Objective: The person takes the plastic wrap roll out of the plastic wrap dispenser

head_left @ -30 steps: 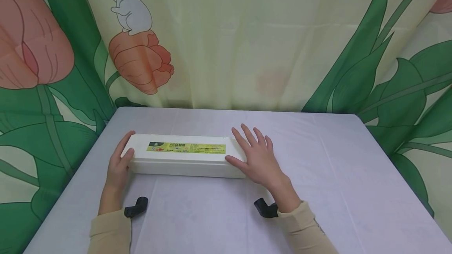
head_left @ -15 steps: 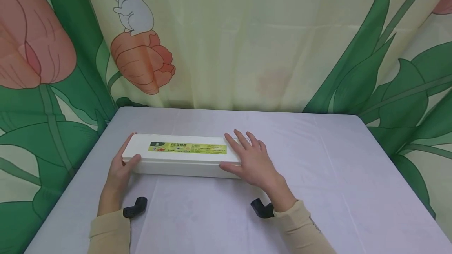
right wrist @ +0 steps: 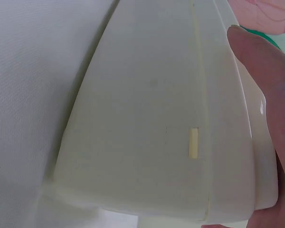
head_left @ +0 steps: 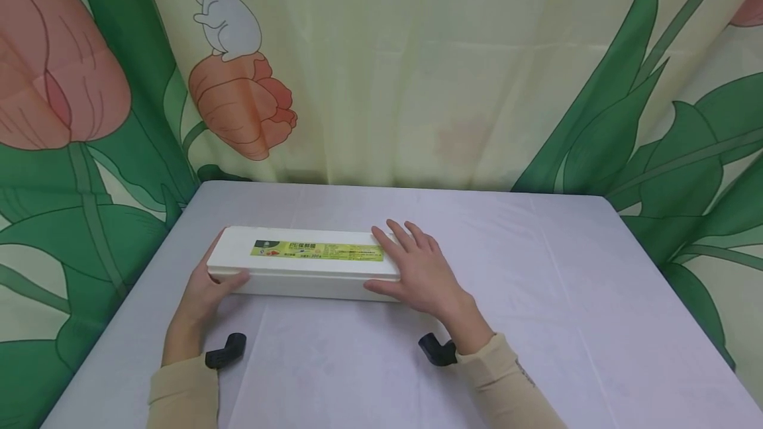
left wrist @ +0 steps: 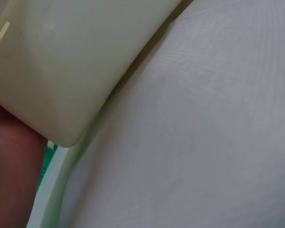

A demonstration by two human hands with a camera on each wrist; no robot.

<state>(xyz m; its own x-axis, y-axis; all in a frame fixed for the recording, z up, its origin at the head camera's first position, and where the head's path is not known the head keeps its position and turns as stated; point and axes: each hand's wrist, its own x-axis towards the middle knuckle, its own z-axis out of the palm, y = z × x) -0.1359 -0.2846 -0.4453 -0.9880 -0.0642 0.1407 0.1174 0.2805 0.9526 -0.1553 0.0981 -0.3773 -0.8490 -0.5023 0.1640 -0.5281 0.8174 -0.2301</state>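
Observation:
A long white cling film box, with a yellow-green label on its lid, lies across the table in the head view. My left hand grips its left end, thumb on the front edge and the other fingers mostly hidden behind the end. Over the box's right end rests my right hand, its fingers spread and fairly straight, its thumb along the front. In the right wrist view that thumb lies at the lid's edge. The left wrist view shows the box's rounded lower corner beside the left palm.
A white cloth covers the table. Behind it hangs a curtain printed with tulips, leaves and a white cartoon animal. Black wrist-camera mounts stick out from both sleeves.
My right hand has moved left and settled over the box's right end. The left thumb has slid right along the front edge. The box has barely moved.

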